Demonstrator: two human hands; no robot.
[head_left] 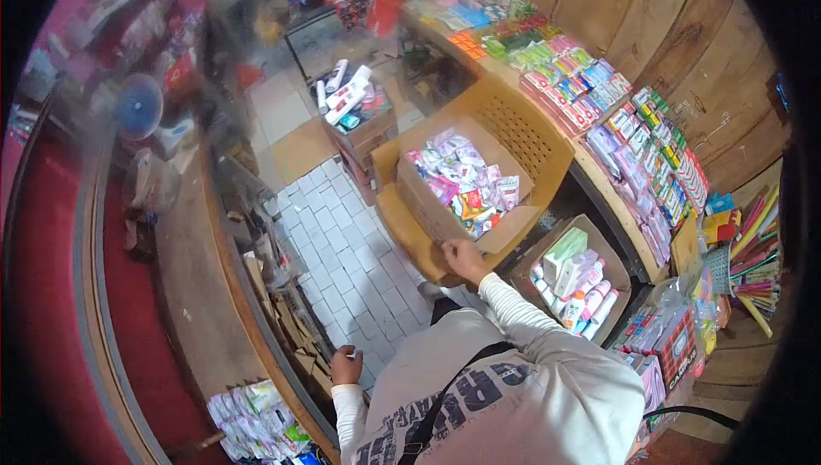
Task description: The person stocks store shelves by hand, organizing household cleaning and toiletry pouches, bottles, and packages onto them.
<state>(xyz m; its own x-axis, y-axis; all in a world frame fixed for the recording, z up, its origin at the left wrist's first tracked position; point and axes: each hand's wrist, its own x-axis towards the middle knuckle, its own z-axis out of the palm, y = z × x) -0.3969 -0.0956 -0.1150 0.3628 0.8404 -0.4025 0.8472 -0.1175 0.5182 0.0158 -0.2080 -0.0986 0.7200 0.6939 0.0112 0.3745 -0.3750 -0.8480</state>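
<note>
My right hand (464, 261) is closed at the near edge of an open cardboard box (425, 211) and seems to grip its rim. Small pink, white and orange sachets (457, 170) fill this box, which rests on the seat of a tan plastic chair (522, 123). Low on the left, beside the wooden counter, my left hand (346, 367) is held with curled fingers. A small pale spot shows between its thumb and finger; I cannot make out what it is.
A second box (629, 273) of bottles stands right of the chair. Behind it, another box (363, 136) holds white bottles. Packed goods (590, 97) cover the right-hand shelf. A wooden counter (184, 268) borders the white tiled floor (338, 234) on the left.
</note>
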